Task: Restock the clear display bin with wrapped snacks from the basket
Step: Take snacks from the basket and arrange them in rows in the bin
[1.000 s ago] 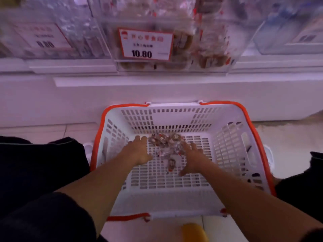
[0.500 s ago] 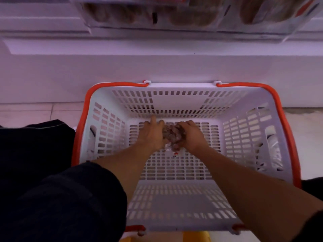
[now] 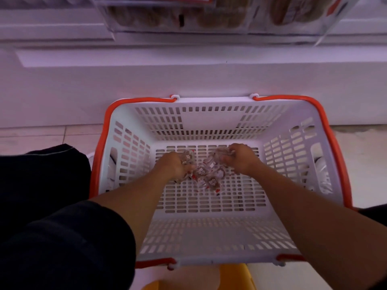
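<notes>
A white slotted basket (image 3: 209, 120) with orange handles sits on the floor below the shelf. Inside it, my left hand (image 3: 172, 167) is closed around a clump of wrapped snacks, and my right hand (image 3: 240, 158) is closed around another clump. Several loose wrapped snacks (image 3: 210, 178) lie on the basket floor between and just below my hands. The clear display bin (image 3: 219, 15) hangs at the top edge of the view, with brown wrapped snacks showing through its wall.
A white shelf base (image 3: 188, 80) runs behind the basket. My dark-clothed knee (image 3: 41, 185) is to the left of the basket. Something yellow (image 3: 236, 279) shows under the basket's near edge. Tiled floor (image 3: 41, 135) lies on both sides.
My hands came together over the snack pile, closed on snacks and have now parted, each lifting a clump while a few snacks stay on the basket floor. The view tilted downward.
</notes>
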`<act>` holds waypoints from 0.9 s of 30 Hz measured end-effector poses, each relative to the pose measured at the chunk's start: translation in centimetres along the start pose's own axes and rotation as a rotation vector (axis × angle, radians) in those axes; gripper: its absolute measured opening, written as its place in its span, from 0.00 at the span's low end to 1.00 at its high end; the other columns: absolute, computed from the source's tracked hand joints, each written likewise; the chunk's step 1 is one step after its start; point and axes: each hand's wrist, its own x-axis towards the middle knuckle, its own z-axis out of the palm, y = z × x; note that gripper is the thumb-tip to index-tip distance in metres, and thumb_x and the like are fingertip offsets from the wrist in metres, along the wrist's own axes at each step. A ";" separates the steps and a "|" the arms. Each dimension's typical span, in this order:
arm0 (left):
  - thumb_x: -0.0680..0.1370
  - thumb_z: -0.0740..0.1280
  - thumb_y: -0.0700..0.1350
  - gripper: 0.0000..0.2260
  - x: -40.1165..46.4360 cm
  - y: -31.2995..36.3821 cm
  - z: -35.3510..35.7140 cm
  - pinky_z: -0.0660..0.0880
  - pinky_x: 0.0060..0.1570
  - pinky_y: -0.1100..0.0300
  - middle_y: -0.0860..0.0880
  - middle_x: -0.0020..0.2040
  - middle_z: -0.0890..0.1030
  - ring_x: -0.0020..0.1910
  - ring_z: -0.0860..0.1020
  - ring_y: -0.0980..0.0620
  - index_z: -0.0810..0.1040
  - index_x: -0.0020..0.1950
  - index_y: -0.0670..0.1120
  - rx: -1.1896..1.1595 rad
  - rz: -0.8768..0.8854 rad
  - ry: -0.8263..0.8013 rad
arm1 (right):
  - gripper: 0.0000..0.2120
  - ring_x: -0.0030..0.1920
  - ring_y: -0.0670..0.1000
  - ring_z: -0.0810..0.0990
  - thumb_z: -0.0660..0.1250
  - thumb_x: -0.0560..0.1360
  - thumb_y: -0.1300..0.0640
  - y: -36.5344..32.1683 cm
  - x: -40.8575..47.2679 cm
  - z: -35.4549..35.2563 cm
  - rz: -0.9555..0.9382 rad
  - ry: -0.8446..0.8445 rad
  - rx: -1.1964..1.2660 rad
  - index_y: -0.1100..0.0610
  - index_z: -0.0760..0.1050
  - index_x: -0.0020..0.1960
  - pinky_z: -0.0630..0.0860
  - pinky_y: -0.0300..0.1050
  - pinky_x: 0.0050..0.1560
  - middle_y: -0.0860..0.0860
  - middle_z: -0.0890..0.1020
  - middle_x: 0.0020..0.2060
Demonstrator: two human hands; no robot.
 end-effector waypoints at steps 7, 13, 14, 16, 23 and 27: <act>0.66 0.80 0.58 0.23 -1.8 0.1 -1.7 0.70 0.18 0.65 0.44 0.32 0.79 0.25 0.79 0.51 0.75 0.38 0.40 -0.100 -0.142 -0.147 | 0.14 0.42 0.54 0.81 0.77 0.68 0.52 -2.3 -1.2 -2.9 0.020 -0.230 -0.424 0.62 0.82 0.45 0.77 0.45 0.42 0.55 0.81 0.38; 0.75 0.74 0.53 0.28 -4.1 -0.2 -2.0 0.76 0.23 0.62 0.43 0.47 0.78 0.33 0.81 0.49 0.71 0.68 0.38 -0.163 -0.184 -0.296 | 0.14 0.48 0.53 0.81 0.75 0.70 0.49 -4.6 -3.0 -3.7 -0.078 -0.273 -0.584 0.58 0.82 0.49 0.79 0.46 0.51 0.52 0.84 0.45; 0.75 0.74 0.53 0.30 -4.6 -0.2 -2.2 0.76 0.25 0.63 0.44 0.49 0.78 0.37 0.81 0.49 0.69 0.71 0.39 -0.217 -0.159 -0.304 | 0.14 0.48 0.53 0.81 0.74 0.71 0.49 -5.2 -3.4 -4.0 -0.114 -0.300 -0.556 0.57 0.83 0.52 0.78 0.46 0.51 0.52 0.84 0.47; 0.75 0.74 0.53 0.29 -5.6 -0.2 -3.1 0.76 0.30 0.62 0.43 0.53 0.82 0.46 0.83 0.47 0.72 0.70 0.40 -0.368 -0.107 -0.313 | 0.13 0.47 0.53 0.81 0.74 0.73 0.50 -6.6 -4.3 -5.0 -0.171 -0.350 -0.442 0.56 0.83 0.55 0.78 0.46 0.49 0.51 0.83 0.47; 0.77 0.71 0.49 0.10 -11.2 4.3 -10.5 0.80 0.47 0.58 0.53 0.53 0.84 0.53 0.82 0.54 0.80 0.57 0.49 -0.697 0.249 -0.386 | 0.03 0.49 0.49 0.75 0.70 0.77 0.57 -10.6 -8.5 -13.8 -0.146 -0.557 0.248 0.55 0.80 0.50 0.79 0.47 0.51 0.50 0.78 0.44; 0.73 0.72 0.47 0.14 -16.3 9.0 -16.0 0.79 0.35 0.62 0.44 0.49 0.85 0.43 0.84 0.53 0.78 0.55 0.43 -0.598 0.443 -0.398 | 0.03 0.52 0.55 0.80 0.68 0.75 0.61 -14.2 -12.5 -19.2 -0.183 -0.656 0.603 0.59 0.78 0.49 0.79 0.55 0.58 0.56 0.81 0.47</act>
